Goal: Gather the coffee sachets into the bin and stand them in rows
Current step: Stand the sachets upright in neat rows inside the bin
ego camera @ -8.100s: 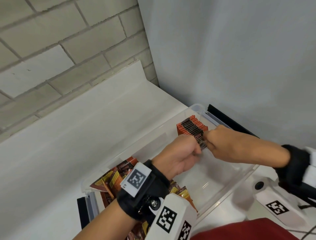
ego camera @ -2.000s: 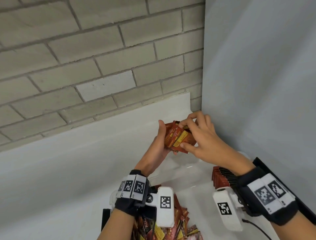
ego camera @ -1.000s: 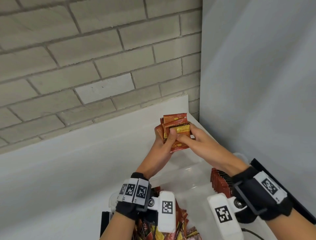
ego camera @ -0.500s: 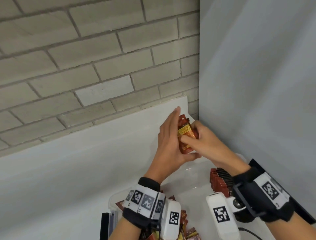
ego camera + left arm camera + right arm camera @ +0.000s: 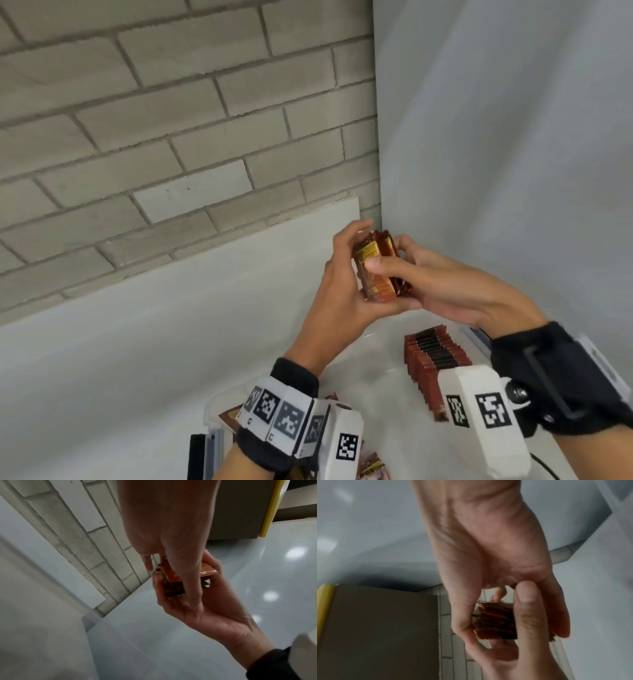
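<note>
Both hands hold a small stack of red-orange coffee sachets [image 5: 376,270] up in the air above the clear bin [image 5: 376,373]. My left hand [image 5: 342,274] cups the stack from the left with its fingers along one face. My right hand [image 5: 404,270] grips it from the right, thumb across the front. The left wrist view shows the stack [image 5: 173,578] between both palms, and the right wrist view shows the stack [image 5: 494,620] edge-on. A row of sachets [image 5: 431,363] stands upright in the bin's right part. Loose sachets [image 5: 373,469] lie at the bin's near left.
A grey brick wall [image 5: 171,120] rises behind the white counter [image 5: 137,325], and a plain grey panel [image 5: 496,154] closes the right side. A dark flat object [image 5: 197,455] sits by the bin's near left corner.
The hands gathered a fanned bunch of sachets into a tight stack, turned it on edge, and brought it slightly lower and to the right. The left fingers curled closer round it.
</note>
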A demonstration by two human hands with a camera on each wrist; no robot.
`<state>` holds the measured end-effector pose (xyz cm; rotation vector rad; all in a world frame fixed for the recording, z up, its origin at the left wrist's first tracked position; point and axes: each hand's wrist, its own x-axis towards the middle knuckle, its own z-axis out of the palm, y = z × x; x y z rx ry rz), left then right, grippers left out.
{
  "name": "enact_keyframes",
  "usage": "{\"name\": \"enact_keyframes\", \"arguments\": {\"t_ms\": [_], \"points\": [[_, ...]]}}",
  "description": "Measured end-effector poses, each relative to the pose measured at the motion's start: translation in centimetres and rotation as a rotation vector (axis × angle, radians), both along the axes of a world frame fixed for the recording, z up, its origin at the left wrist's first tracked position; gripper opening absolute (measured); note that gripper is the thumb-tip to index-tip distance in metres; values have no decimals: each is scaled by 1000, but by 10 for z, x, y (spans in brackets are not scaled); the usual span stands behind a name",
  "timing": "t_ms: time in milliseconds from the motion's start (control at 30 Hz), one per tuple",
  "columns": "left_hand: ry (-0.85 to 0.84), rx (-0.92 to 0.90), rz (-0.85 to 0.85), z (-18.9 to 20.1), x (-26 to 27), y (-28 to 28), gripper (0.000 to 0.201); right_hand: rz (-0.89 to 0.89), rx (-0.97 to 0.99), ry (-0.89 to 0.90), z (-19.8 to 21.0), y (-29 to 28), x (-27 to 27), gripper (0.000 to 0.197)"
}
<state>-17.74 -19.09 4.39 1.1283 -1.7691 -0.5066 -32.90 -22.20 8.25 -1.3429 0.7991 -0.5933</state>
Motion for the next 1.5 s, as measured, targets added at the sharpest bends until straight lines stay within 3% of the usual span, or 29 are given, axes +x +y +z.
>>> {"name": "enact_keyframes", "arguments": {"t_ms": [67, 233, 400, 500, 567, 667, 700, 767, 900, 1000, 1067, 1133, 1233, 1367, 1500], "points": [[-27, -16, -88, 10, -11, 7, 100, -21, -12, 7, 7, 11, -14, 67], [-147, -63, -286, 21, -42, 19, 82, -79, -68, 13, 6, 45, -54, 75], [-183, -30, -375, 16, -68, 29, 79, -253, 46, -110, -10, 71, -74, 74], [-242, -50, -414, 11, -76, 33, 85, -218, 97, -124, -22, 78, -84, 82], [-308, -93, -453, 7, -81, 32, 80, -181, 110, -138, -29, 83, -89, 71], [-383, -116, -467, 2, -88, 30, 72, -229, 156, -218, -36, 89, -90, 20], [-399, -110, -470, 0, -89, 30, 73, -254, 173, -247, -37, 89, -89, 7], [-433, -103, -472, -2, -90, 29, 80, -292, 187, -284, -46, 88, -92, 26], [-485, -21, -510, -3, -86, 30, 106, -327, 219, -330, -50, 87, -94, 21], [-377, 163, -551, 2, -79, 31, 115, -316, 253, -386, -50, 87, -94, 28], [-241, 276, -540, 5, -72, 28, 103, -315, 272, -398, -51, 86, -95, 29], [-151, 296, -485, 8, -63, 23, 72, -284, 277, -400, -53, 84, -98, 33], [-50, 301, -495, 14, -47, 18, 31, -255, 317, -454, -54, 83, -102, 57], [-98, 343, -646, 22, -35, 14, 43, -207, 377, -472, -58, 82, -101, 66], [-137, 395, -758, 30, -35, 10, 24, -188, 393, -441, -61, 81, -97, 66]]}}
